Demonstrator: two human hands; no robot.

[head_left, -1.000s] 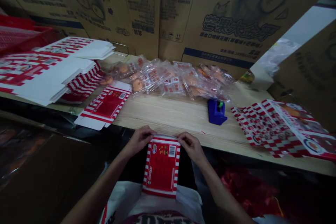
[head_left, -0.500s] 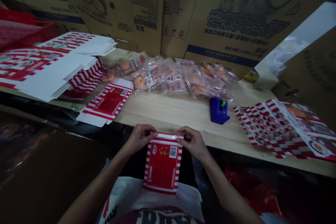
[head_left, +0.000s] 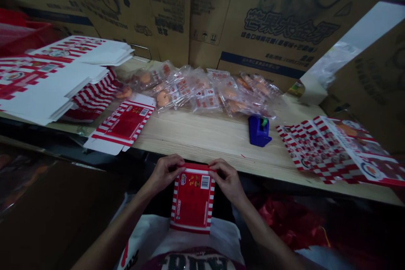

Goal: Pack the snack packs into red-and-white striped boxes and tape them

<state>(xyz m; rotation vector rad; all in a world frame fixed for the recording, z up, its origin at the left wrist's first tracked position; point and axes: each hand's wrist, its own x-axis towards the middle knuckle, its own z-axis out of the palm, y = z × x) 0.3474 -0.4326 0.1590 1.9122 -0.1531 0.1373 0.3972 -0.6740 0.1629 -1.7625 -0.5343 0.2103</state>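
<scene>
A red cardboard box (head_left: 193,200) with white striped edges and a barcode rests upright against my lap, its printed face toward me. My left hand (head_left: 166,171) pinches its upper left corner between thumb and fingers. On the upper right corner, my right hand (head_left: 226,178) grips in the same way. The box's top edge lies between both hands, level with the table's front edge. A second box (head_left: 125,123) of the same print lies on the table at the left, its end flaps sticking out.
Clear bags of orange pieces (head_left: 202,90) line the back of the table. A blue tape dispenser (head_left: 259,131) stands right of centre. Flattened cartons (head_left: 41,88) are stacked left, and striped boxes (head_left: 332,147) lie right. Big brown cartons (head_left: 268,17) wall off the back.
The white flap strip at the box's top has folded over, and a red edge now shows there. Both hands keep hold of the corners. The view has shifted slightly.
</scene>
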